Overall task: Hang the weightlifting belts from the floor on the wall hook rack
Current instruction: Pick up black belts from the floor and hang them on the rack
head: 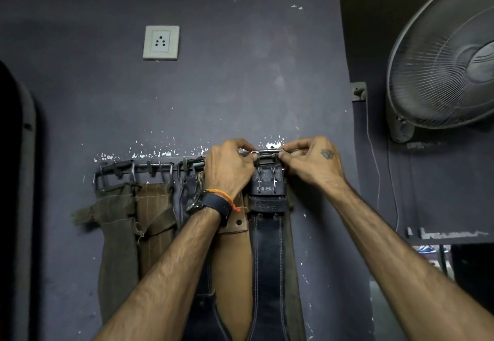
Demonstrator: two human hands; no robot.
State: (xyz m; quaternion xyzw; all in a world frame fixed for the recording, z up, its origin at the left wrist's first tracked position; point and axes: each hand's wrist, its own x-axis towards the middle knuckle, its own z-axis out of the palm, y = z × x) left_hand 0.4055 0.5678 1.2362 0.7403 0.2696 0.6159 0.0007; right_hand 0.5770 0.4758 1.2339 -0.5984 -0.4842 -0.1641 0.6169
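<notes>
A metal hook rack (pixel 149 167) runs along the dark wall at chest height. A black leather belt (pixel 268 255) hangs straight down under its right end. My left hand (pixel 228 169) and my right hand (pixel 311 163) both pinch the belt's steel buckle (pixel 267 152) and hold it level against the rack's right end. Whether the buckle sits on a hook is hidden by my fingers. Two olive and brown canvas belts (pixel 125 220) hang from hooks on the left. A tan leather belt (pixel 232 274) and another dark belt hang behind my left forearm.
A white wall socket (pixel 161 42) sits above the rack. A wall fan (pixel 443 54) with a white cord juts out at the upper right, close to my right arm. A dark padded edge (pixel 16 180) stands at the far left.
</notes>
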